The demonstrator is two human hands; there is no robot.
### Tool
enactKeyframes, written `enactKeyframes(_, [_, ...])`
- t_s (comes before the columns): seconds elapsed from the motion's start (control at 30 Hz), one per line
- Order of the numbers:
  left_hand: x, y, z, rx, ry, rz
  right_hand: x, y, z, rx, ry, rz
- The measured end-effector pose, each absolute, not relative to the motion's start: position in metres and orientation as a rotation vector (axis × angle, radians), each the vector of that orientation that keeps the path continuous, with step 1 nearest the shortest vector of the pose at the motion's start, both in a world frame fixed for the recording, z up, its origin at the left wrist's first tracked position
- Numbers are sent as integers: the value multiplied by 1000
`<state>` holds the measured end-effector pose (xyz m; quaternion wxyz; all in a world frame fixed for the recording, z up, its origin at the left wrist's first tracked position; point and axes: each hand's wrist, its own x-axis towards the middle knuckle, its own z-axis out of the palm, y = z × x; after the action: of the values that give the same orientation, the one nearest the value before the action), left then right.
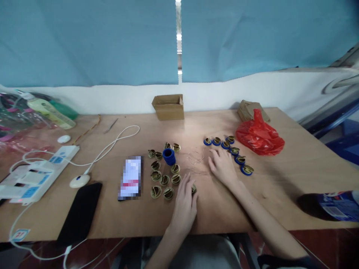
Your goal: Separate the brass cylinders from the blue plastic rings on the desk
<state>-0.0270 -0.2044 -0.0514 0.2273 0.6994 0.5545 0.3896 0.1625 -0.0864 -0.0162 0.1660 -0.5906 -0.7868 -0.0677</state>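
Observation:
My left hand lies low over the table with its fingers stretched forward. Beside its fingers is a round brass-coloured piece, partly covered by the hand. Farther right, my right hand rests on the wood with fingers apart and slightly bent; nothing shows in it. Left of my left hand sit several round brass-coloured pieces with raised bars, around a short stack of blue rings. Beyond my right hand, several similar pieces set in blue rings form a bent row. Thin wire-like strands lie between the groups.
An open cardboard box stands at the back. A red plastic bag and a dark bottle are on the right. Leftward lie a lit phone, a black phone, a power strip and white cables.

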Motion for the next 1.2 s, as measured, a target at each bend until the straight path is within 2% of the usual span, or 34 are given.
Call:
enactKeyframes(0.17, [-29, -199, -33, 2189, 1517, 942, 194, -71, -16, -1925, -1974, -412])
enactKeyframes(0.33, [-42, -178, -22, 2354, 1560, 800, 208, -62, -22, -1970, -2008, -340])
enactKeyframes(0.5, [-45, -163, -21, 2333, 1672, 914, 205, -61, -26, -1952, -2026, -326])
enactKeyframes(0.7, [-30, -173, -29, 2299, 1441, 1085, 199, -55, -30, -1847, -1962, -344])
enactKeyframes(0.9, [-17, -183, -31, 2476, 1084, 773, 186, -48, -44, -1749, -2156, -345])
enactKeyframes(1.2, [-15, -186, -29, 2504, 1035, 638, 188, -45, -42, -1765, -2068, -176])
